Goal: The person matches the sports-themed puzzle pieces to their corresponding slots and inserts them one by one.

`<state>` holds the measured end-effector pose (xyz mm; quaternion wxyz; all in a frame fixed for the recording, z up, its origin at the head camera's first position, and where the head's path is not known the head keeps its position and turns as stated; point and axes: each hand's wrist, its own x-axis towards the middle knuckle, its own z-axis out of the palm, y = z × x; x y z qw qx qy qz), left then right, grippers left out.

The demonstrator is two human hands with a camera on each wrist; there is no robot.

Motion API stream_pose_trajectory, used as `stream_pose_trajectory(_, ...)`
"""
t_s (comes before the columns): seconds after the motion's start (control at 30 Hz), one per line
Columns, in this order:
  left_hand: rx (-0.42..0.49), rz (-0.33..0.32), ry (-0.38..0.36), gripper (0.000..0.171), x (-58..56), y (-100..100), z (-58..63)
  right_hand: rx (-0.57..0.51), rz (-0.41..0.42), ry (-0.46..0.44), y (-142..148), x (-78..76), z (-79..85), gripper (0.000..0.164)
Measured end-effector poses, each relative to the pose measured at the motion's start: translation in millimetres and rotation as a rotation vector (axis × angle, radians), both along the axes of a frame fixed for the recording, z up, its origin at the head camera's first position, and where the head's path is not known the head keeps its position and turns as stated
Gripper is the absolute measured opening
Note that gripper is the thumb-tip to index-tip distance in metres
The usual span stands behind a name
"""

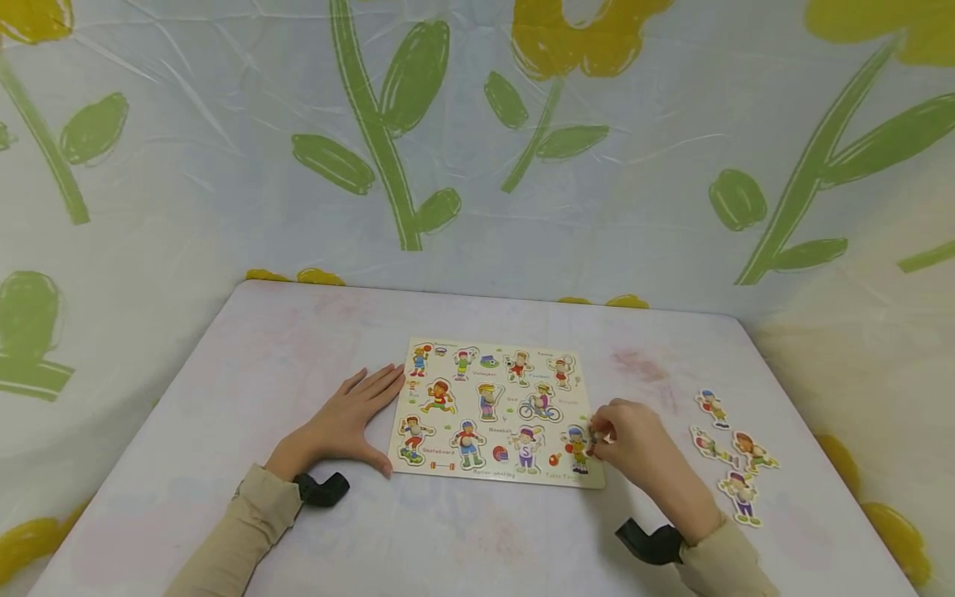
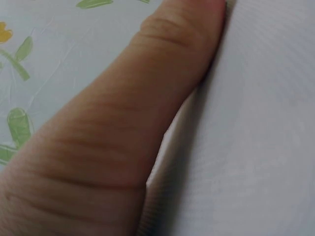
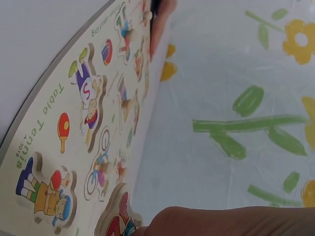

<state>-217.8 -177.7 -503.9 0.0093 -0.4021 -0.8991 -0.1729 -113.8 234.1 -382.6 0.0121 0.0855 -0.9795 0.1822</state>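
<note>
Four loose cutouts point(image 1: 740, 497) lie toward the table's point(image 1: 522, 539) right edge. In from them, the right hand point(image 1: 634, 439) pinches another piece point(image 3: 118, 214) beside the right edge of the puzzle board point(image 1: 464, 406), near its close corner. Across from it, the left hand point(image 1: 351, 423) spreads wide along the board's left edge. I'd worry that the board could slide under a push if that hand lets up, or that a misturned piece might perch crookedly. The pinched piece shows red shoes, the rest partly hidden; the cream board carries bright sports figures up to its far edge.
</note>
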Motion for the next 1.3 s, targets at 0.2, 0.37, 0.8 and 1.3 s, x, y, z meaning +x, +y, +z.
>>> stream_pose_trajectory(0.2, -0.006, 0.001, 0.001, 0.142, -1.0, 0, -0.7, -0.02, 0.012, -0.021, -7, -6.7, 0.3, 0.016)
stream_pose_trajectory(0.37, -0.001, -0.006, 0.004, 0.142, -2.0, -1, -1.2, -0.041, 0.029, -0.017, -10, -12.6, -0.6, 0.017)
stream_pose_trajectory(0.8, -0.01, -0.008, 0.01, 0.142, -3.3, -2, 0.8, -0.08, 0.077, 0.005, -19, -24.0, -0.2, 0.018)
stream_pose_trajectory(1.3, -0.01, -0.009, -0.005, 0.141, -4.7, -2, 4.0, -0.097, 0.132, 0.044, -35, -37.7, 3.1, 0.02)
